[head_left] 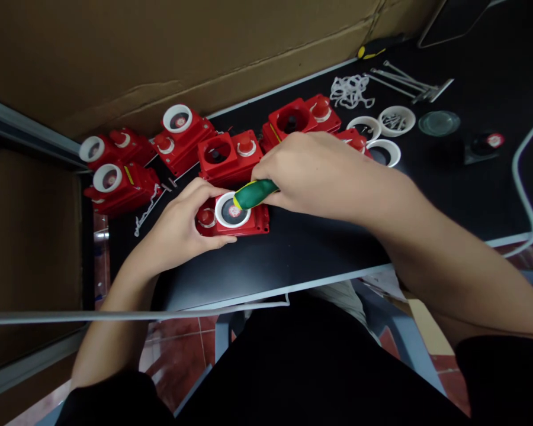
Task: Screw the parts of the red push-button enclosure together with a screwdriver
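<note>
A red alarm box (pixel 258 222) lies near the front edge of the black table, with a red dome at its left and a white ring (pixel 220 219) round a dark disc with a red-and-white label. My left hand (pixel 177 225) grips the box from the left, thumb along the near side and fingers along the far side. My right hand (pixel 311 171) is closed round a green-and-yellow screwdriver handle (pixel 256 193). The yellow end of the handle is over the ring and disc; whether it touches them I cannot tell. The screwdriver's shaft is hidden.
Several red boxes (pixel 186 139) stand along the cardboard (pixel 195 53) behind. Farther right are white rings (pixel 387 151), a cup of screws (pixel 395 122), white cord (pixel 350 92), long metal rods (pixel 400 80), a clear glass disc (pixel 439 123) and a black-and-yellow tool (pixel 375 48). A white cable (pixel 522 171) crosses the right side.
</note>
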Motion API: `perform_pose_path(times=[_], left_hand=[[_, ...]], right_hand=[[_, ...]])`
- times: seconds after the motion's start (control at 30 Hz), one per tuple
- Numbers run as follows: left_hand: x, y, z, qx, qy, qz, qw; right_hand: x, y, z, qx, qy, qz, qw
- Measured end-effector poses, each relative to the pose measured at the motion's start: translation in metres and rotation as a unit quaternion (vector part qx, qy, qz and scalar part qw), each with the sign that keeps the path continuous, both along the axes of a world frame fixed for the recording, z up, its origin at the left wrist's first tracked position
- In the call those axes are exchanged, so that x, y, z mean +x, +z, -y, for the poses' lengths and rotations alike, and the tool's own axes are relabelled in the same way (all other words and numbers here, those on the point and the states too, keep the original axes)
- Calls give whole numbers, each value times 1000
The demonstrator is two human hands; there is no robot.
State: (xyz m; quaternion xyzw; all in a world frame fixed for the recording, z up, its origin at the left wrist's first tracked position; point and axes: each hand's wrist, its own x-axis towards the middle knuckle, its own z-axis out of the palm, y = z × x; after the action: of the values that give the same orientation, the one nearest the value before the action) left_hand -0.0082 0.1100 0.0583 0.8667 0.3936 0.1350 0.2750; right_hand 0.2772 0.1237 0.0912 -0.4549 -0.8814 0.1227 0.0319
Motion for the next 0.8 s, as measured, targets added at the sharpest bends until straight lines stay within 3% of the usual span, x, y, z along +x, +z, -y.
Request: perform_pose_path(times=[0.27, 0.43, 0.53, 0.6, 0.67, 0.7, 0.8], left_hand=[[0, 0, -2, 3, -5, -7, 1000], [-2, 0, -2, -5, 1, -11, 1000], [-3, -1, -1, 10, -2, -4, 1000], [-2, -4, 0, 22, -2, -1, 1000], [0, -8, 2, 36, 6, 1, 999], [1, -10, 3, 43, 12, 1, 999], [5, -14, 5, 58, 44, -11, 997]], right_hand=[[-6, -7, -2, -8, 16, -11, 1000], [4, 17, 0, -20, -22, -46, 998], [37, 45, 5, 46, -129, -35, 990], [64, 60, 9, 95, -252, 1, 963], [91, 67, 9, 94, -355, 50, 929], [104, 66, 7, 80, -381, 72, 918], [139, 47, -9, 27, -374, 142, 916]])
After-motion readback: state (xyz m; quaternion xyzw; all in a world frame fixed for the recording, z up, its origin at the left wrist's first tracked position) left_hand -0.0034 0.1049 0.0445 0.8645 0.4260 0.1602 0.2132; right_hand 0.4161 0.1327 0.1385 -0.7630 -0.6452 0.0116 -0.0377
